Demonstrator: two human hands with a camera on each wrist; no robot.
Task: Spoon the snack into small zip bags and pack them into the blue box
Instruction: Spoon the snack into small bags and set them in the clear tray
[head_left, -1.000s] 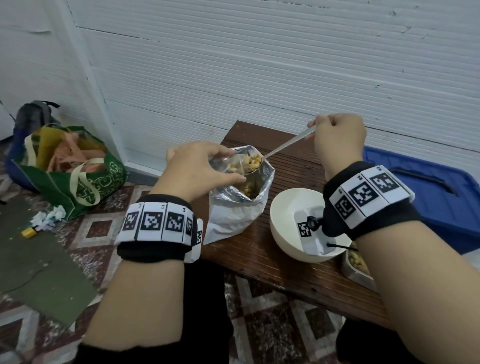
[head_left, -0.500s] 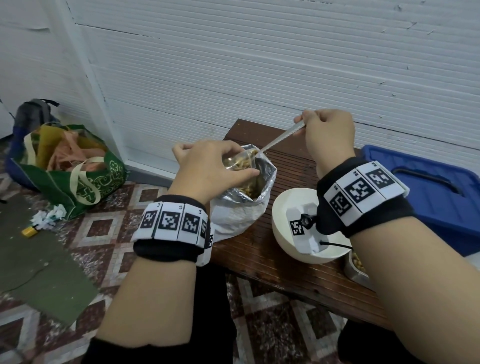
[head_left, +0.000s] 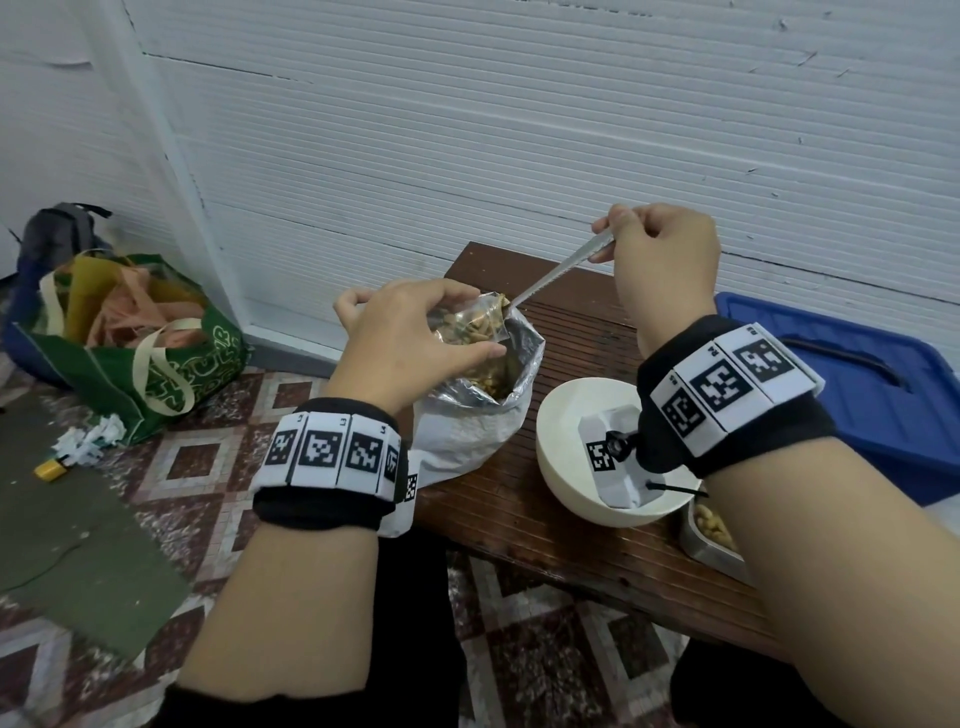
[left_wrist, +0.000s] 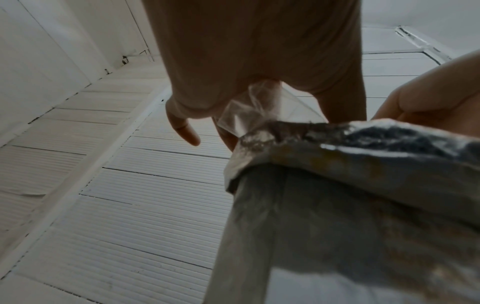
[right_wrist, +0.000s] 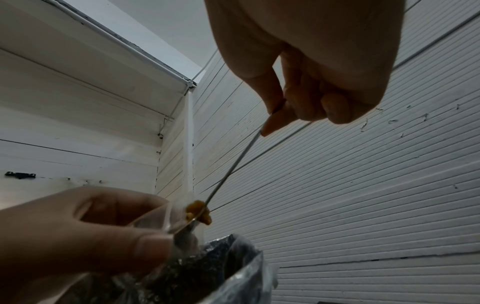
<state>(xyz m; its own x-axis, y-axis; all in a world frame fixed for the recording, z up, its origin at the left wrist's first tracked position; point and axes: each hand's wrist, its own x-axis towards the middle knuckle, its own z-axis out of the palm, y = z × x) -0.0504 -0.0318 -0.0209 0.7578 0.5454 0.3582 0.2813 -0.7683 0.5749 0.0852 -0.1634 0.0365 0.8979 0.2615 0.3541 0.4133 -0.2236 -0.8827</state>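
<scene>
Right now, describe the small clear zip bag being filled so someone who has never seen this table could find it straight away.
Start at the dark brown slatted wooden table and find the crinkled silver foil snack pouch at its left end. Above the pouch's open mouth, the left hand pinches the small clear zip bag. It alone is see-through, with a metal spoon tipping snack into it.

The right wrist (head_left: 727, 395) hides most of the metal tray (head_left: 711, 535); the spoon's bowl (head_left: 501, 312) is buried in snack.

Your bare forearms each wear a black wristband (head_left: 324, 506) ringed with white tiles printed with black square codes; dark clothing below.
</scene>
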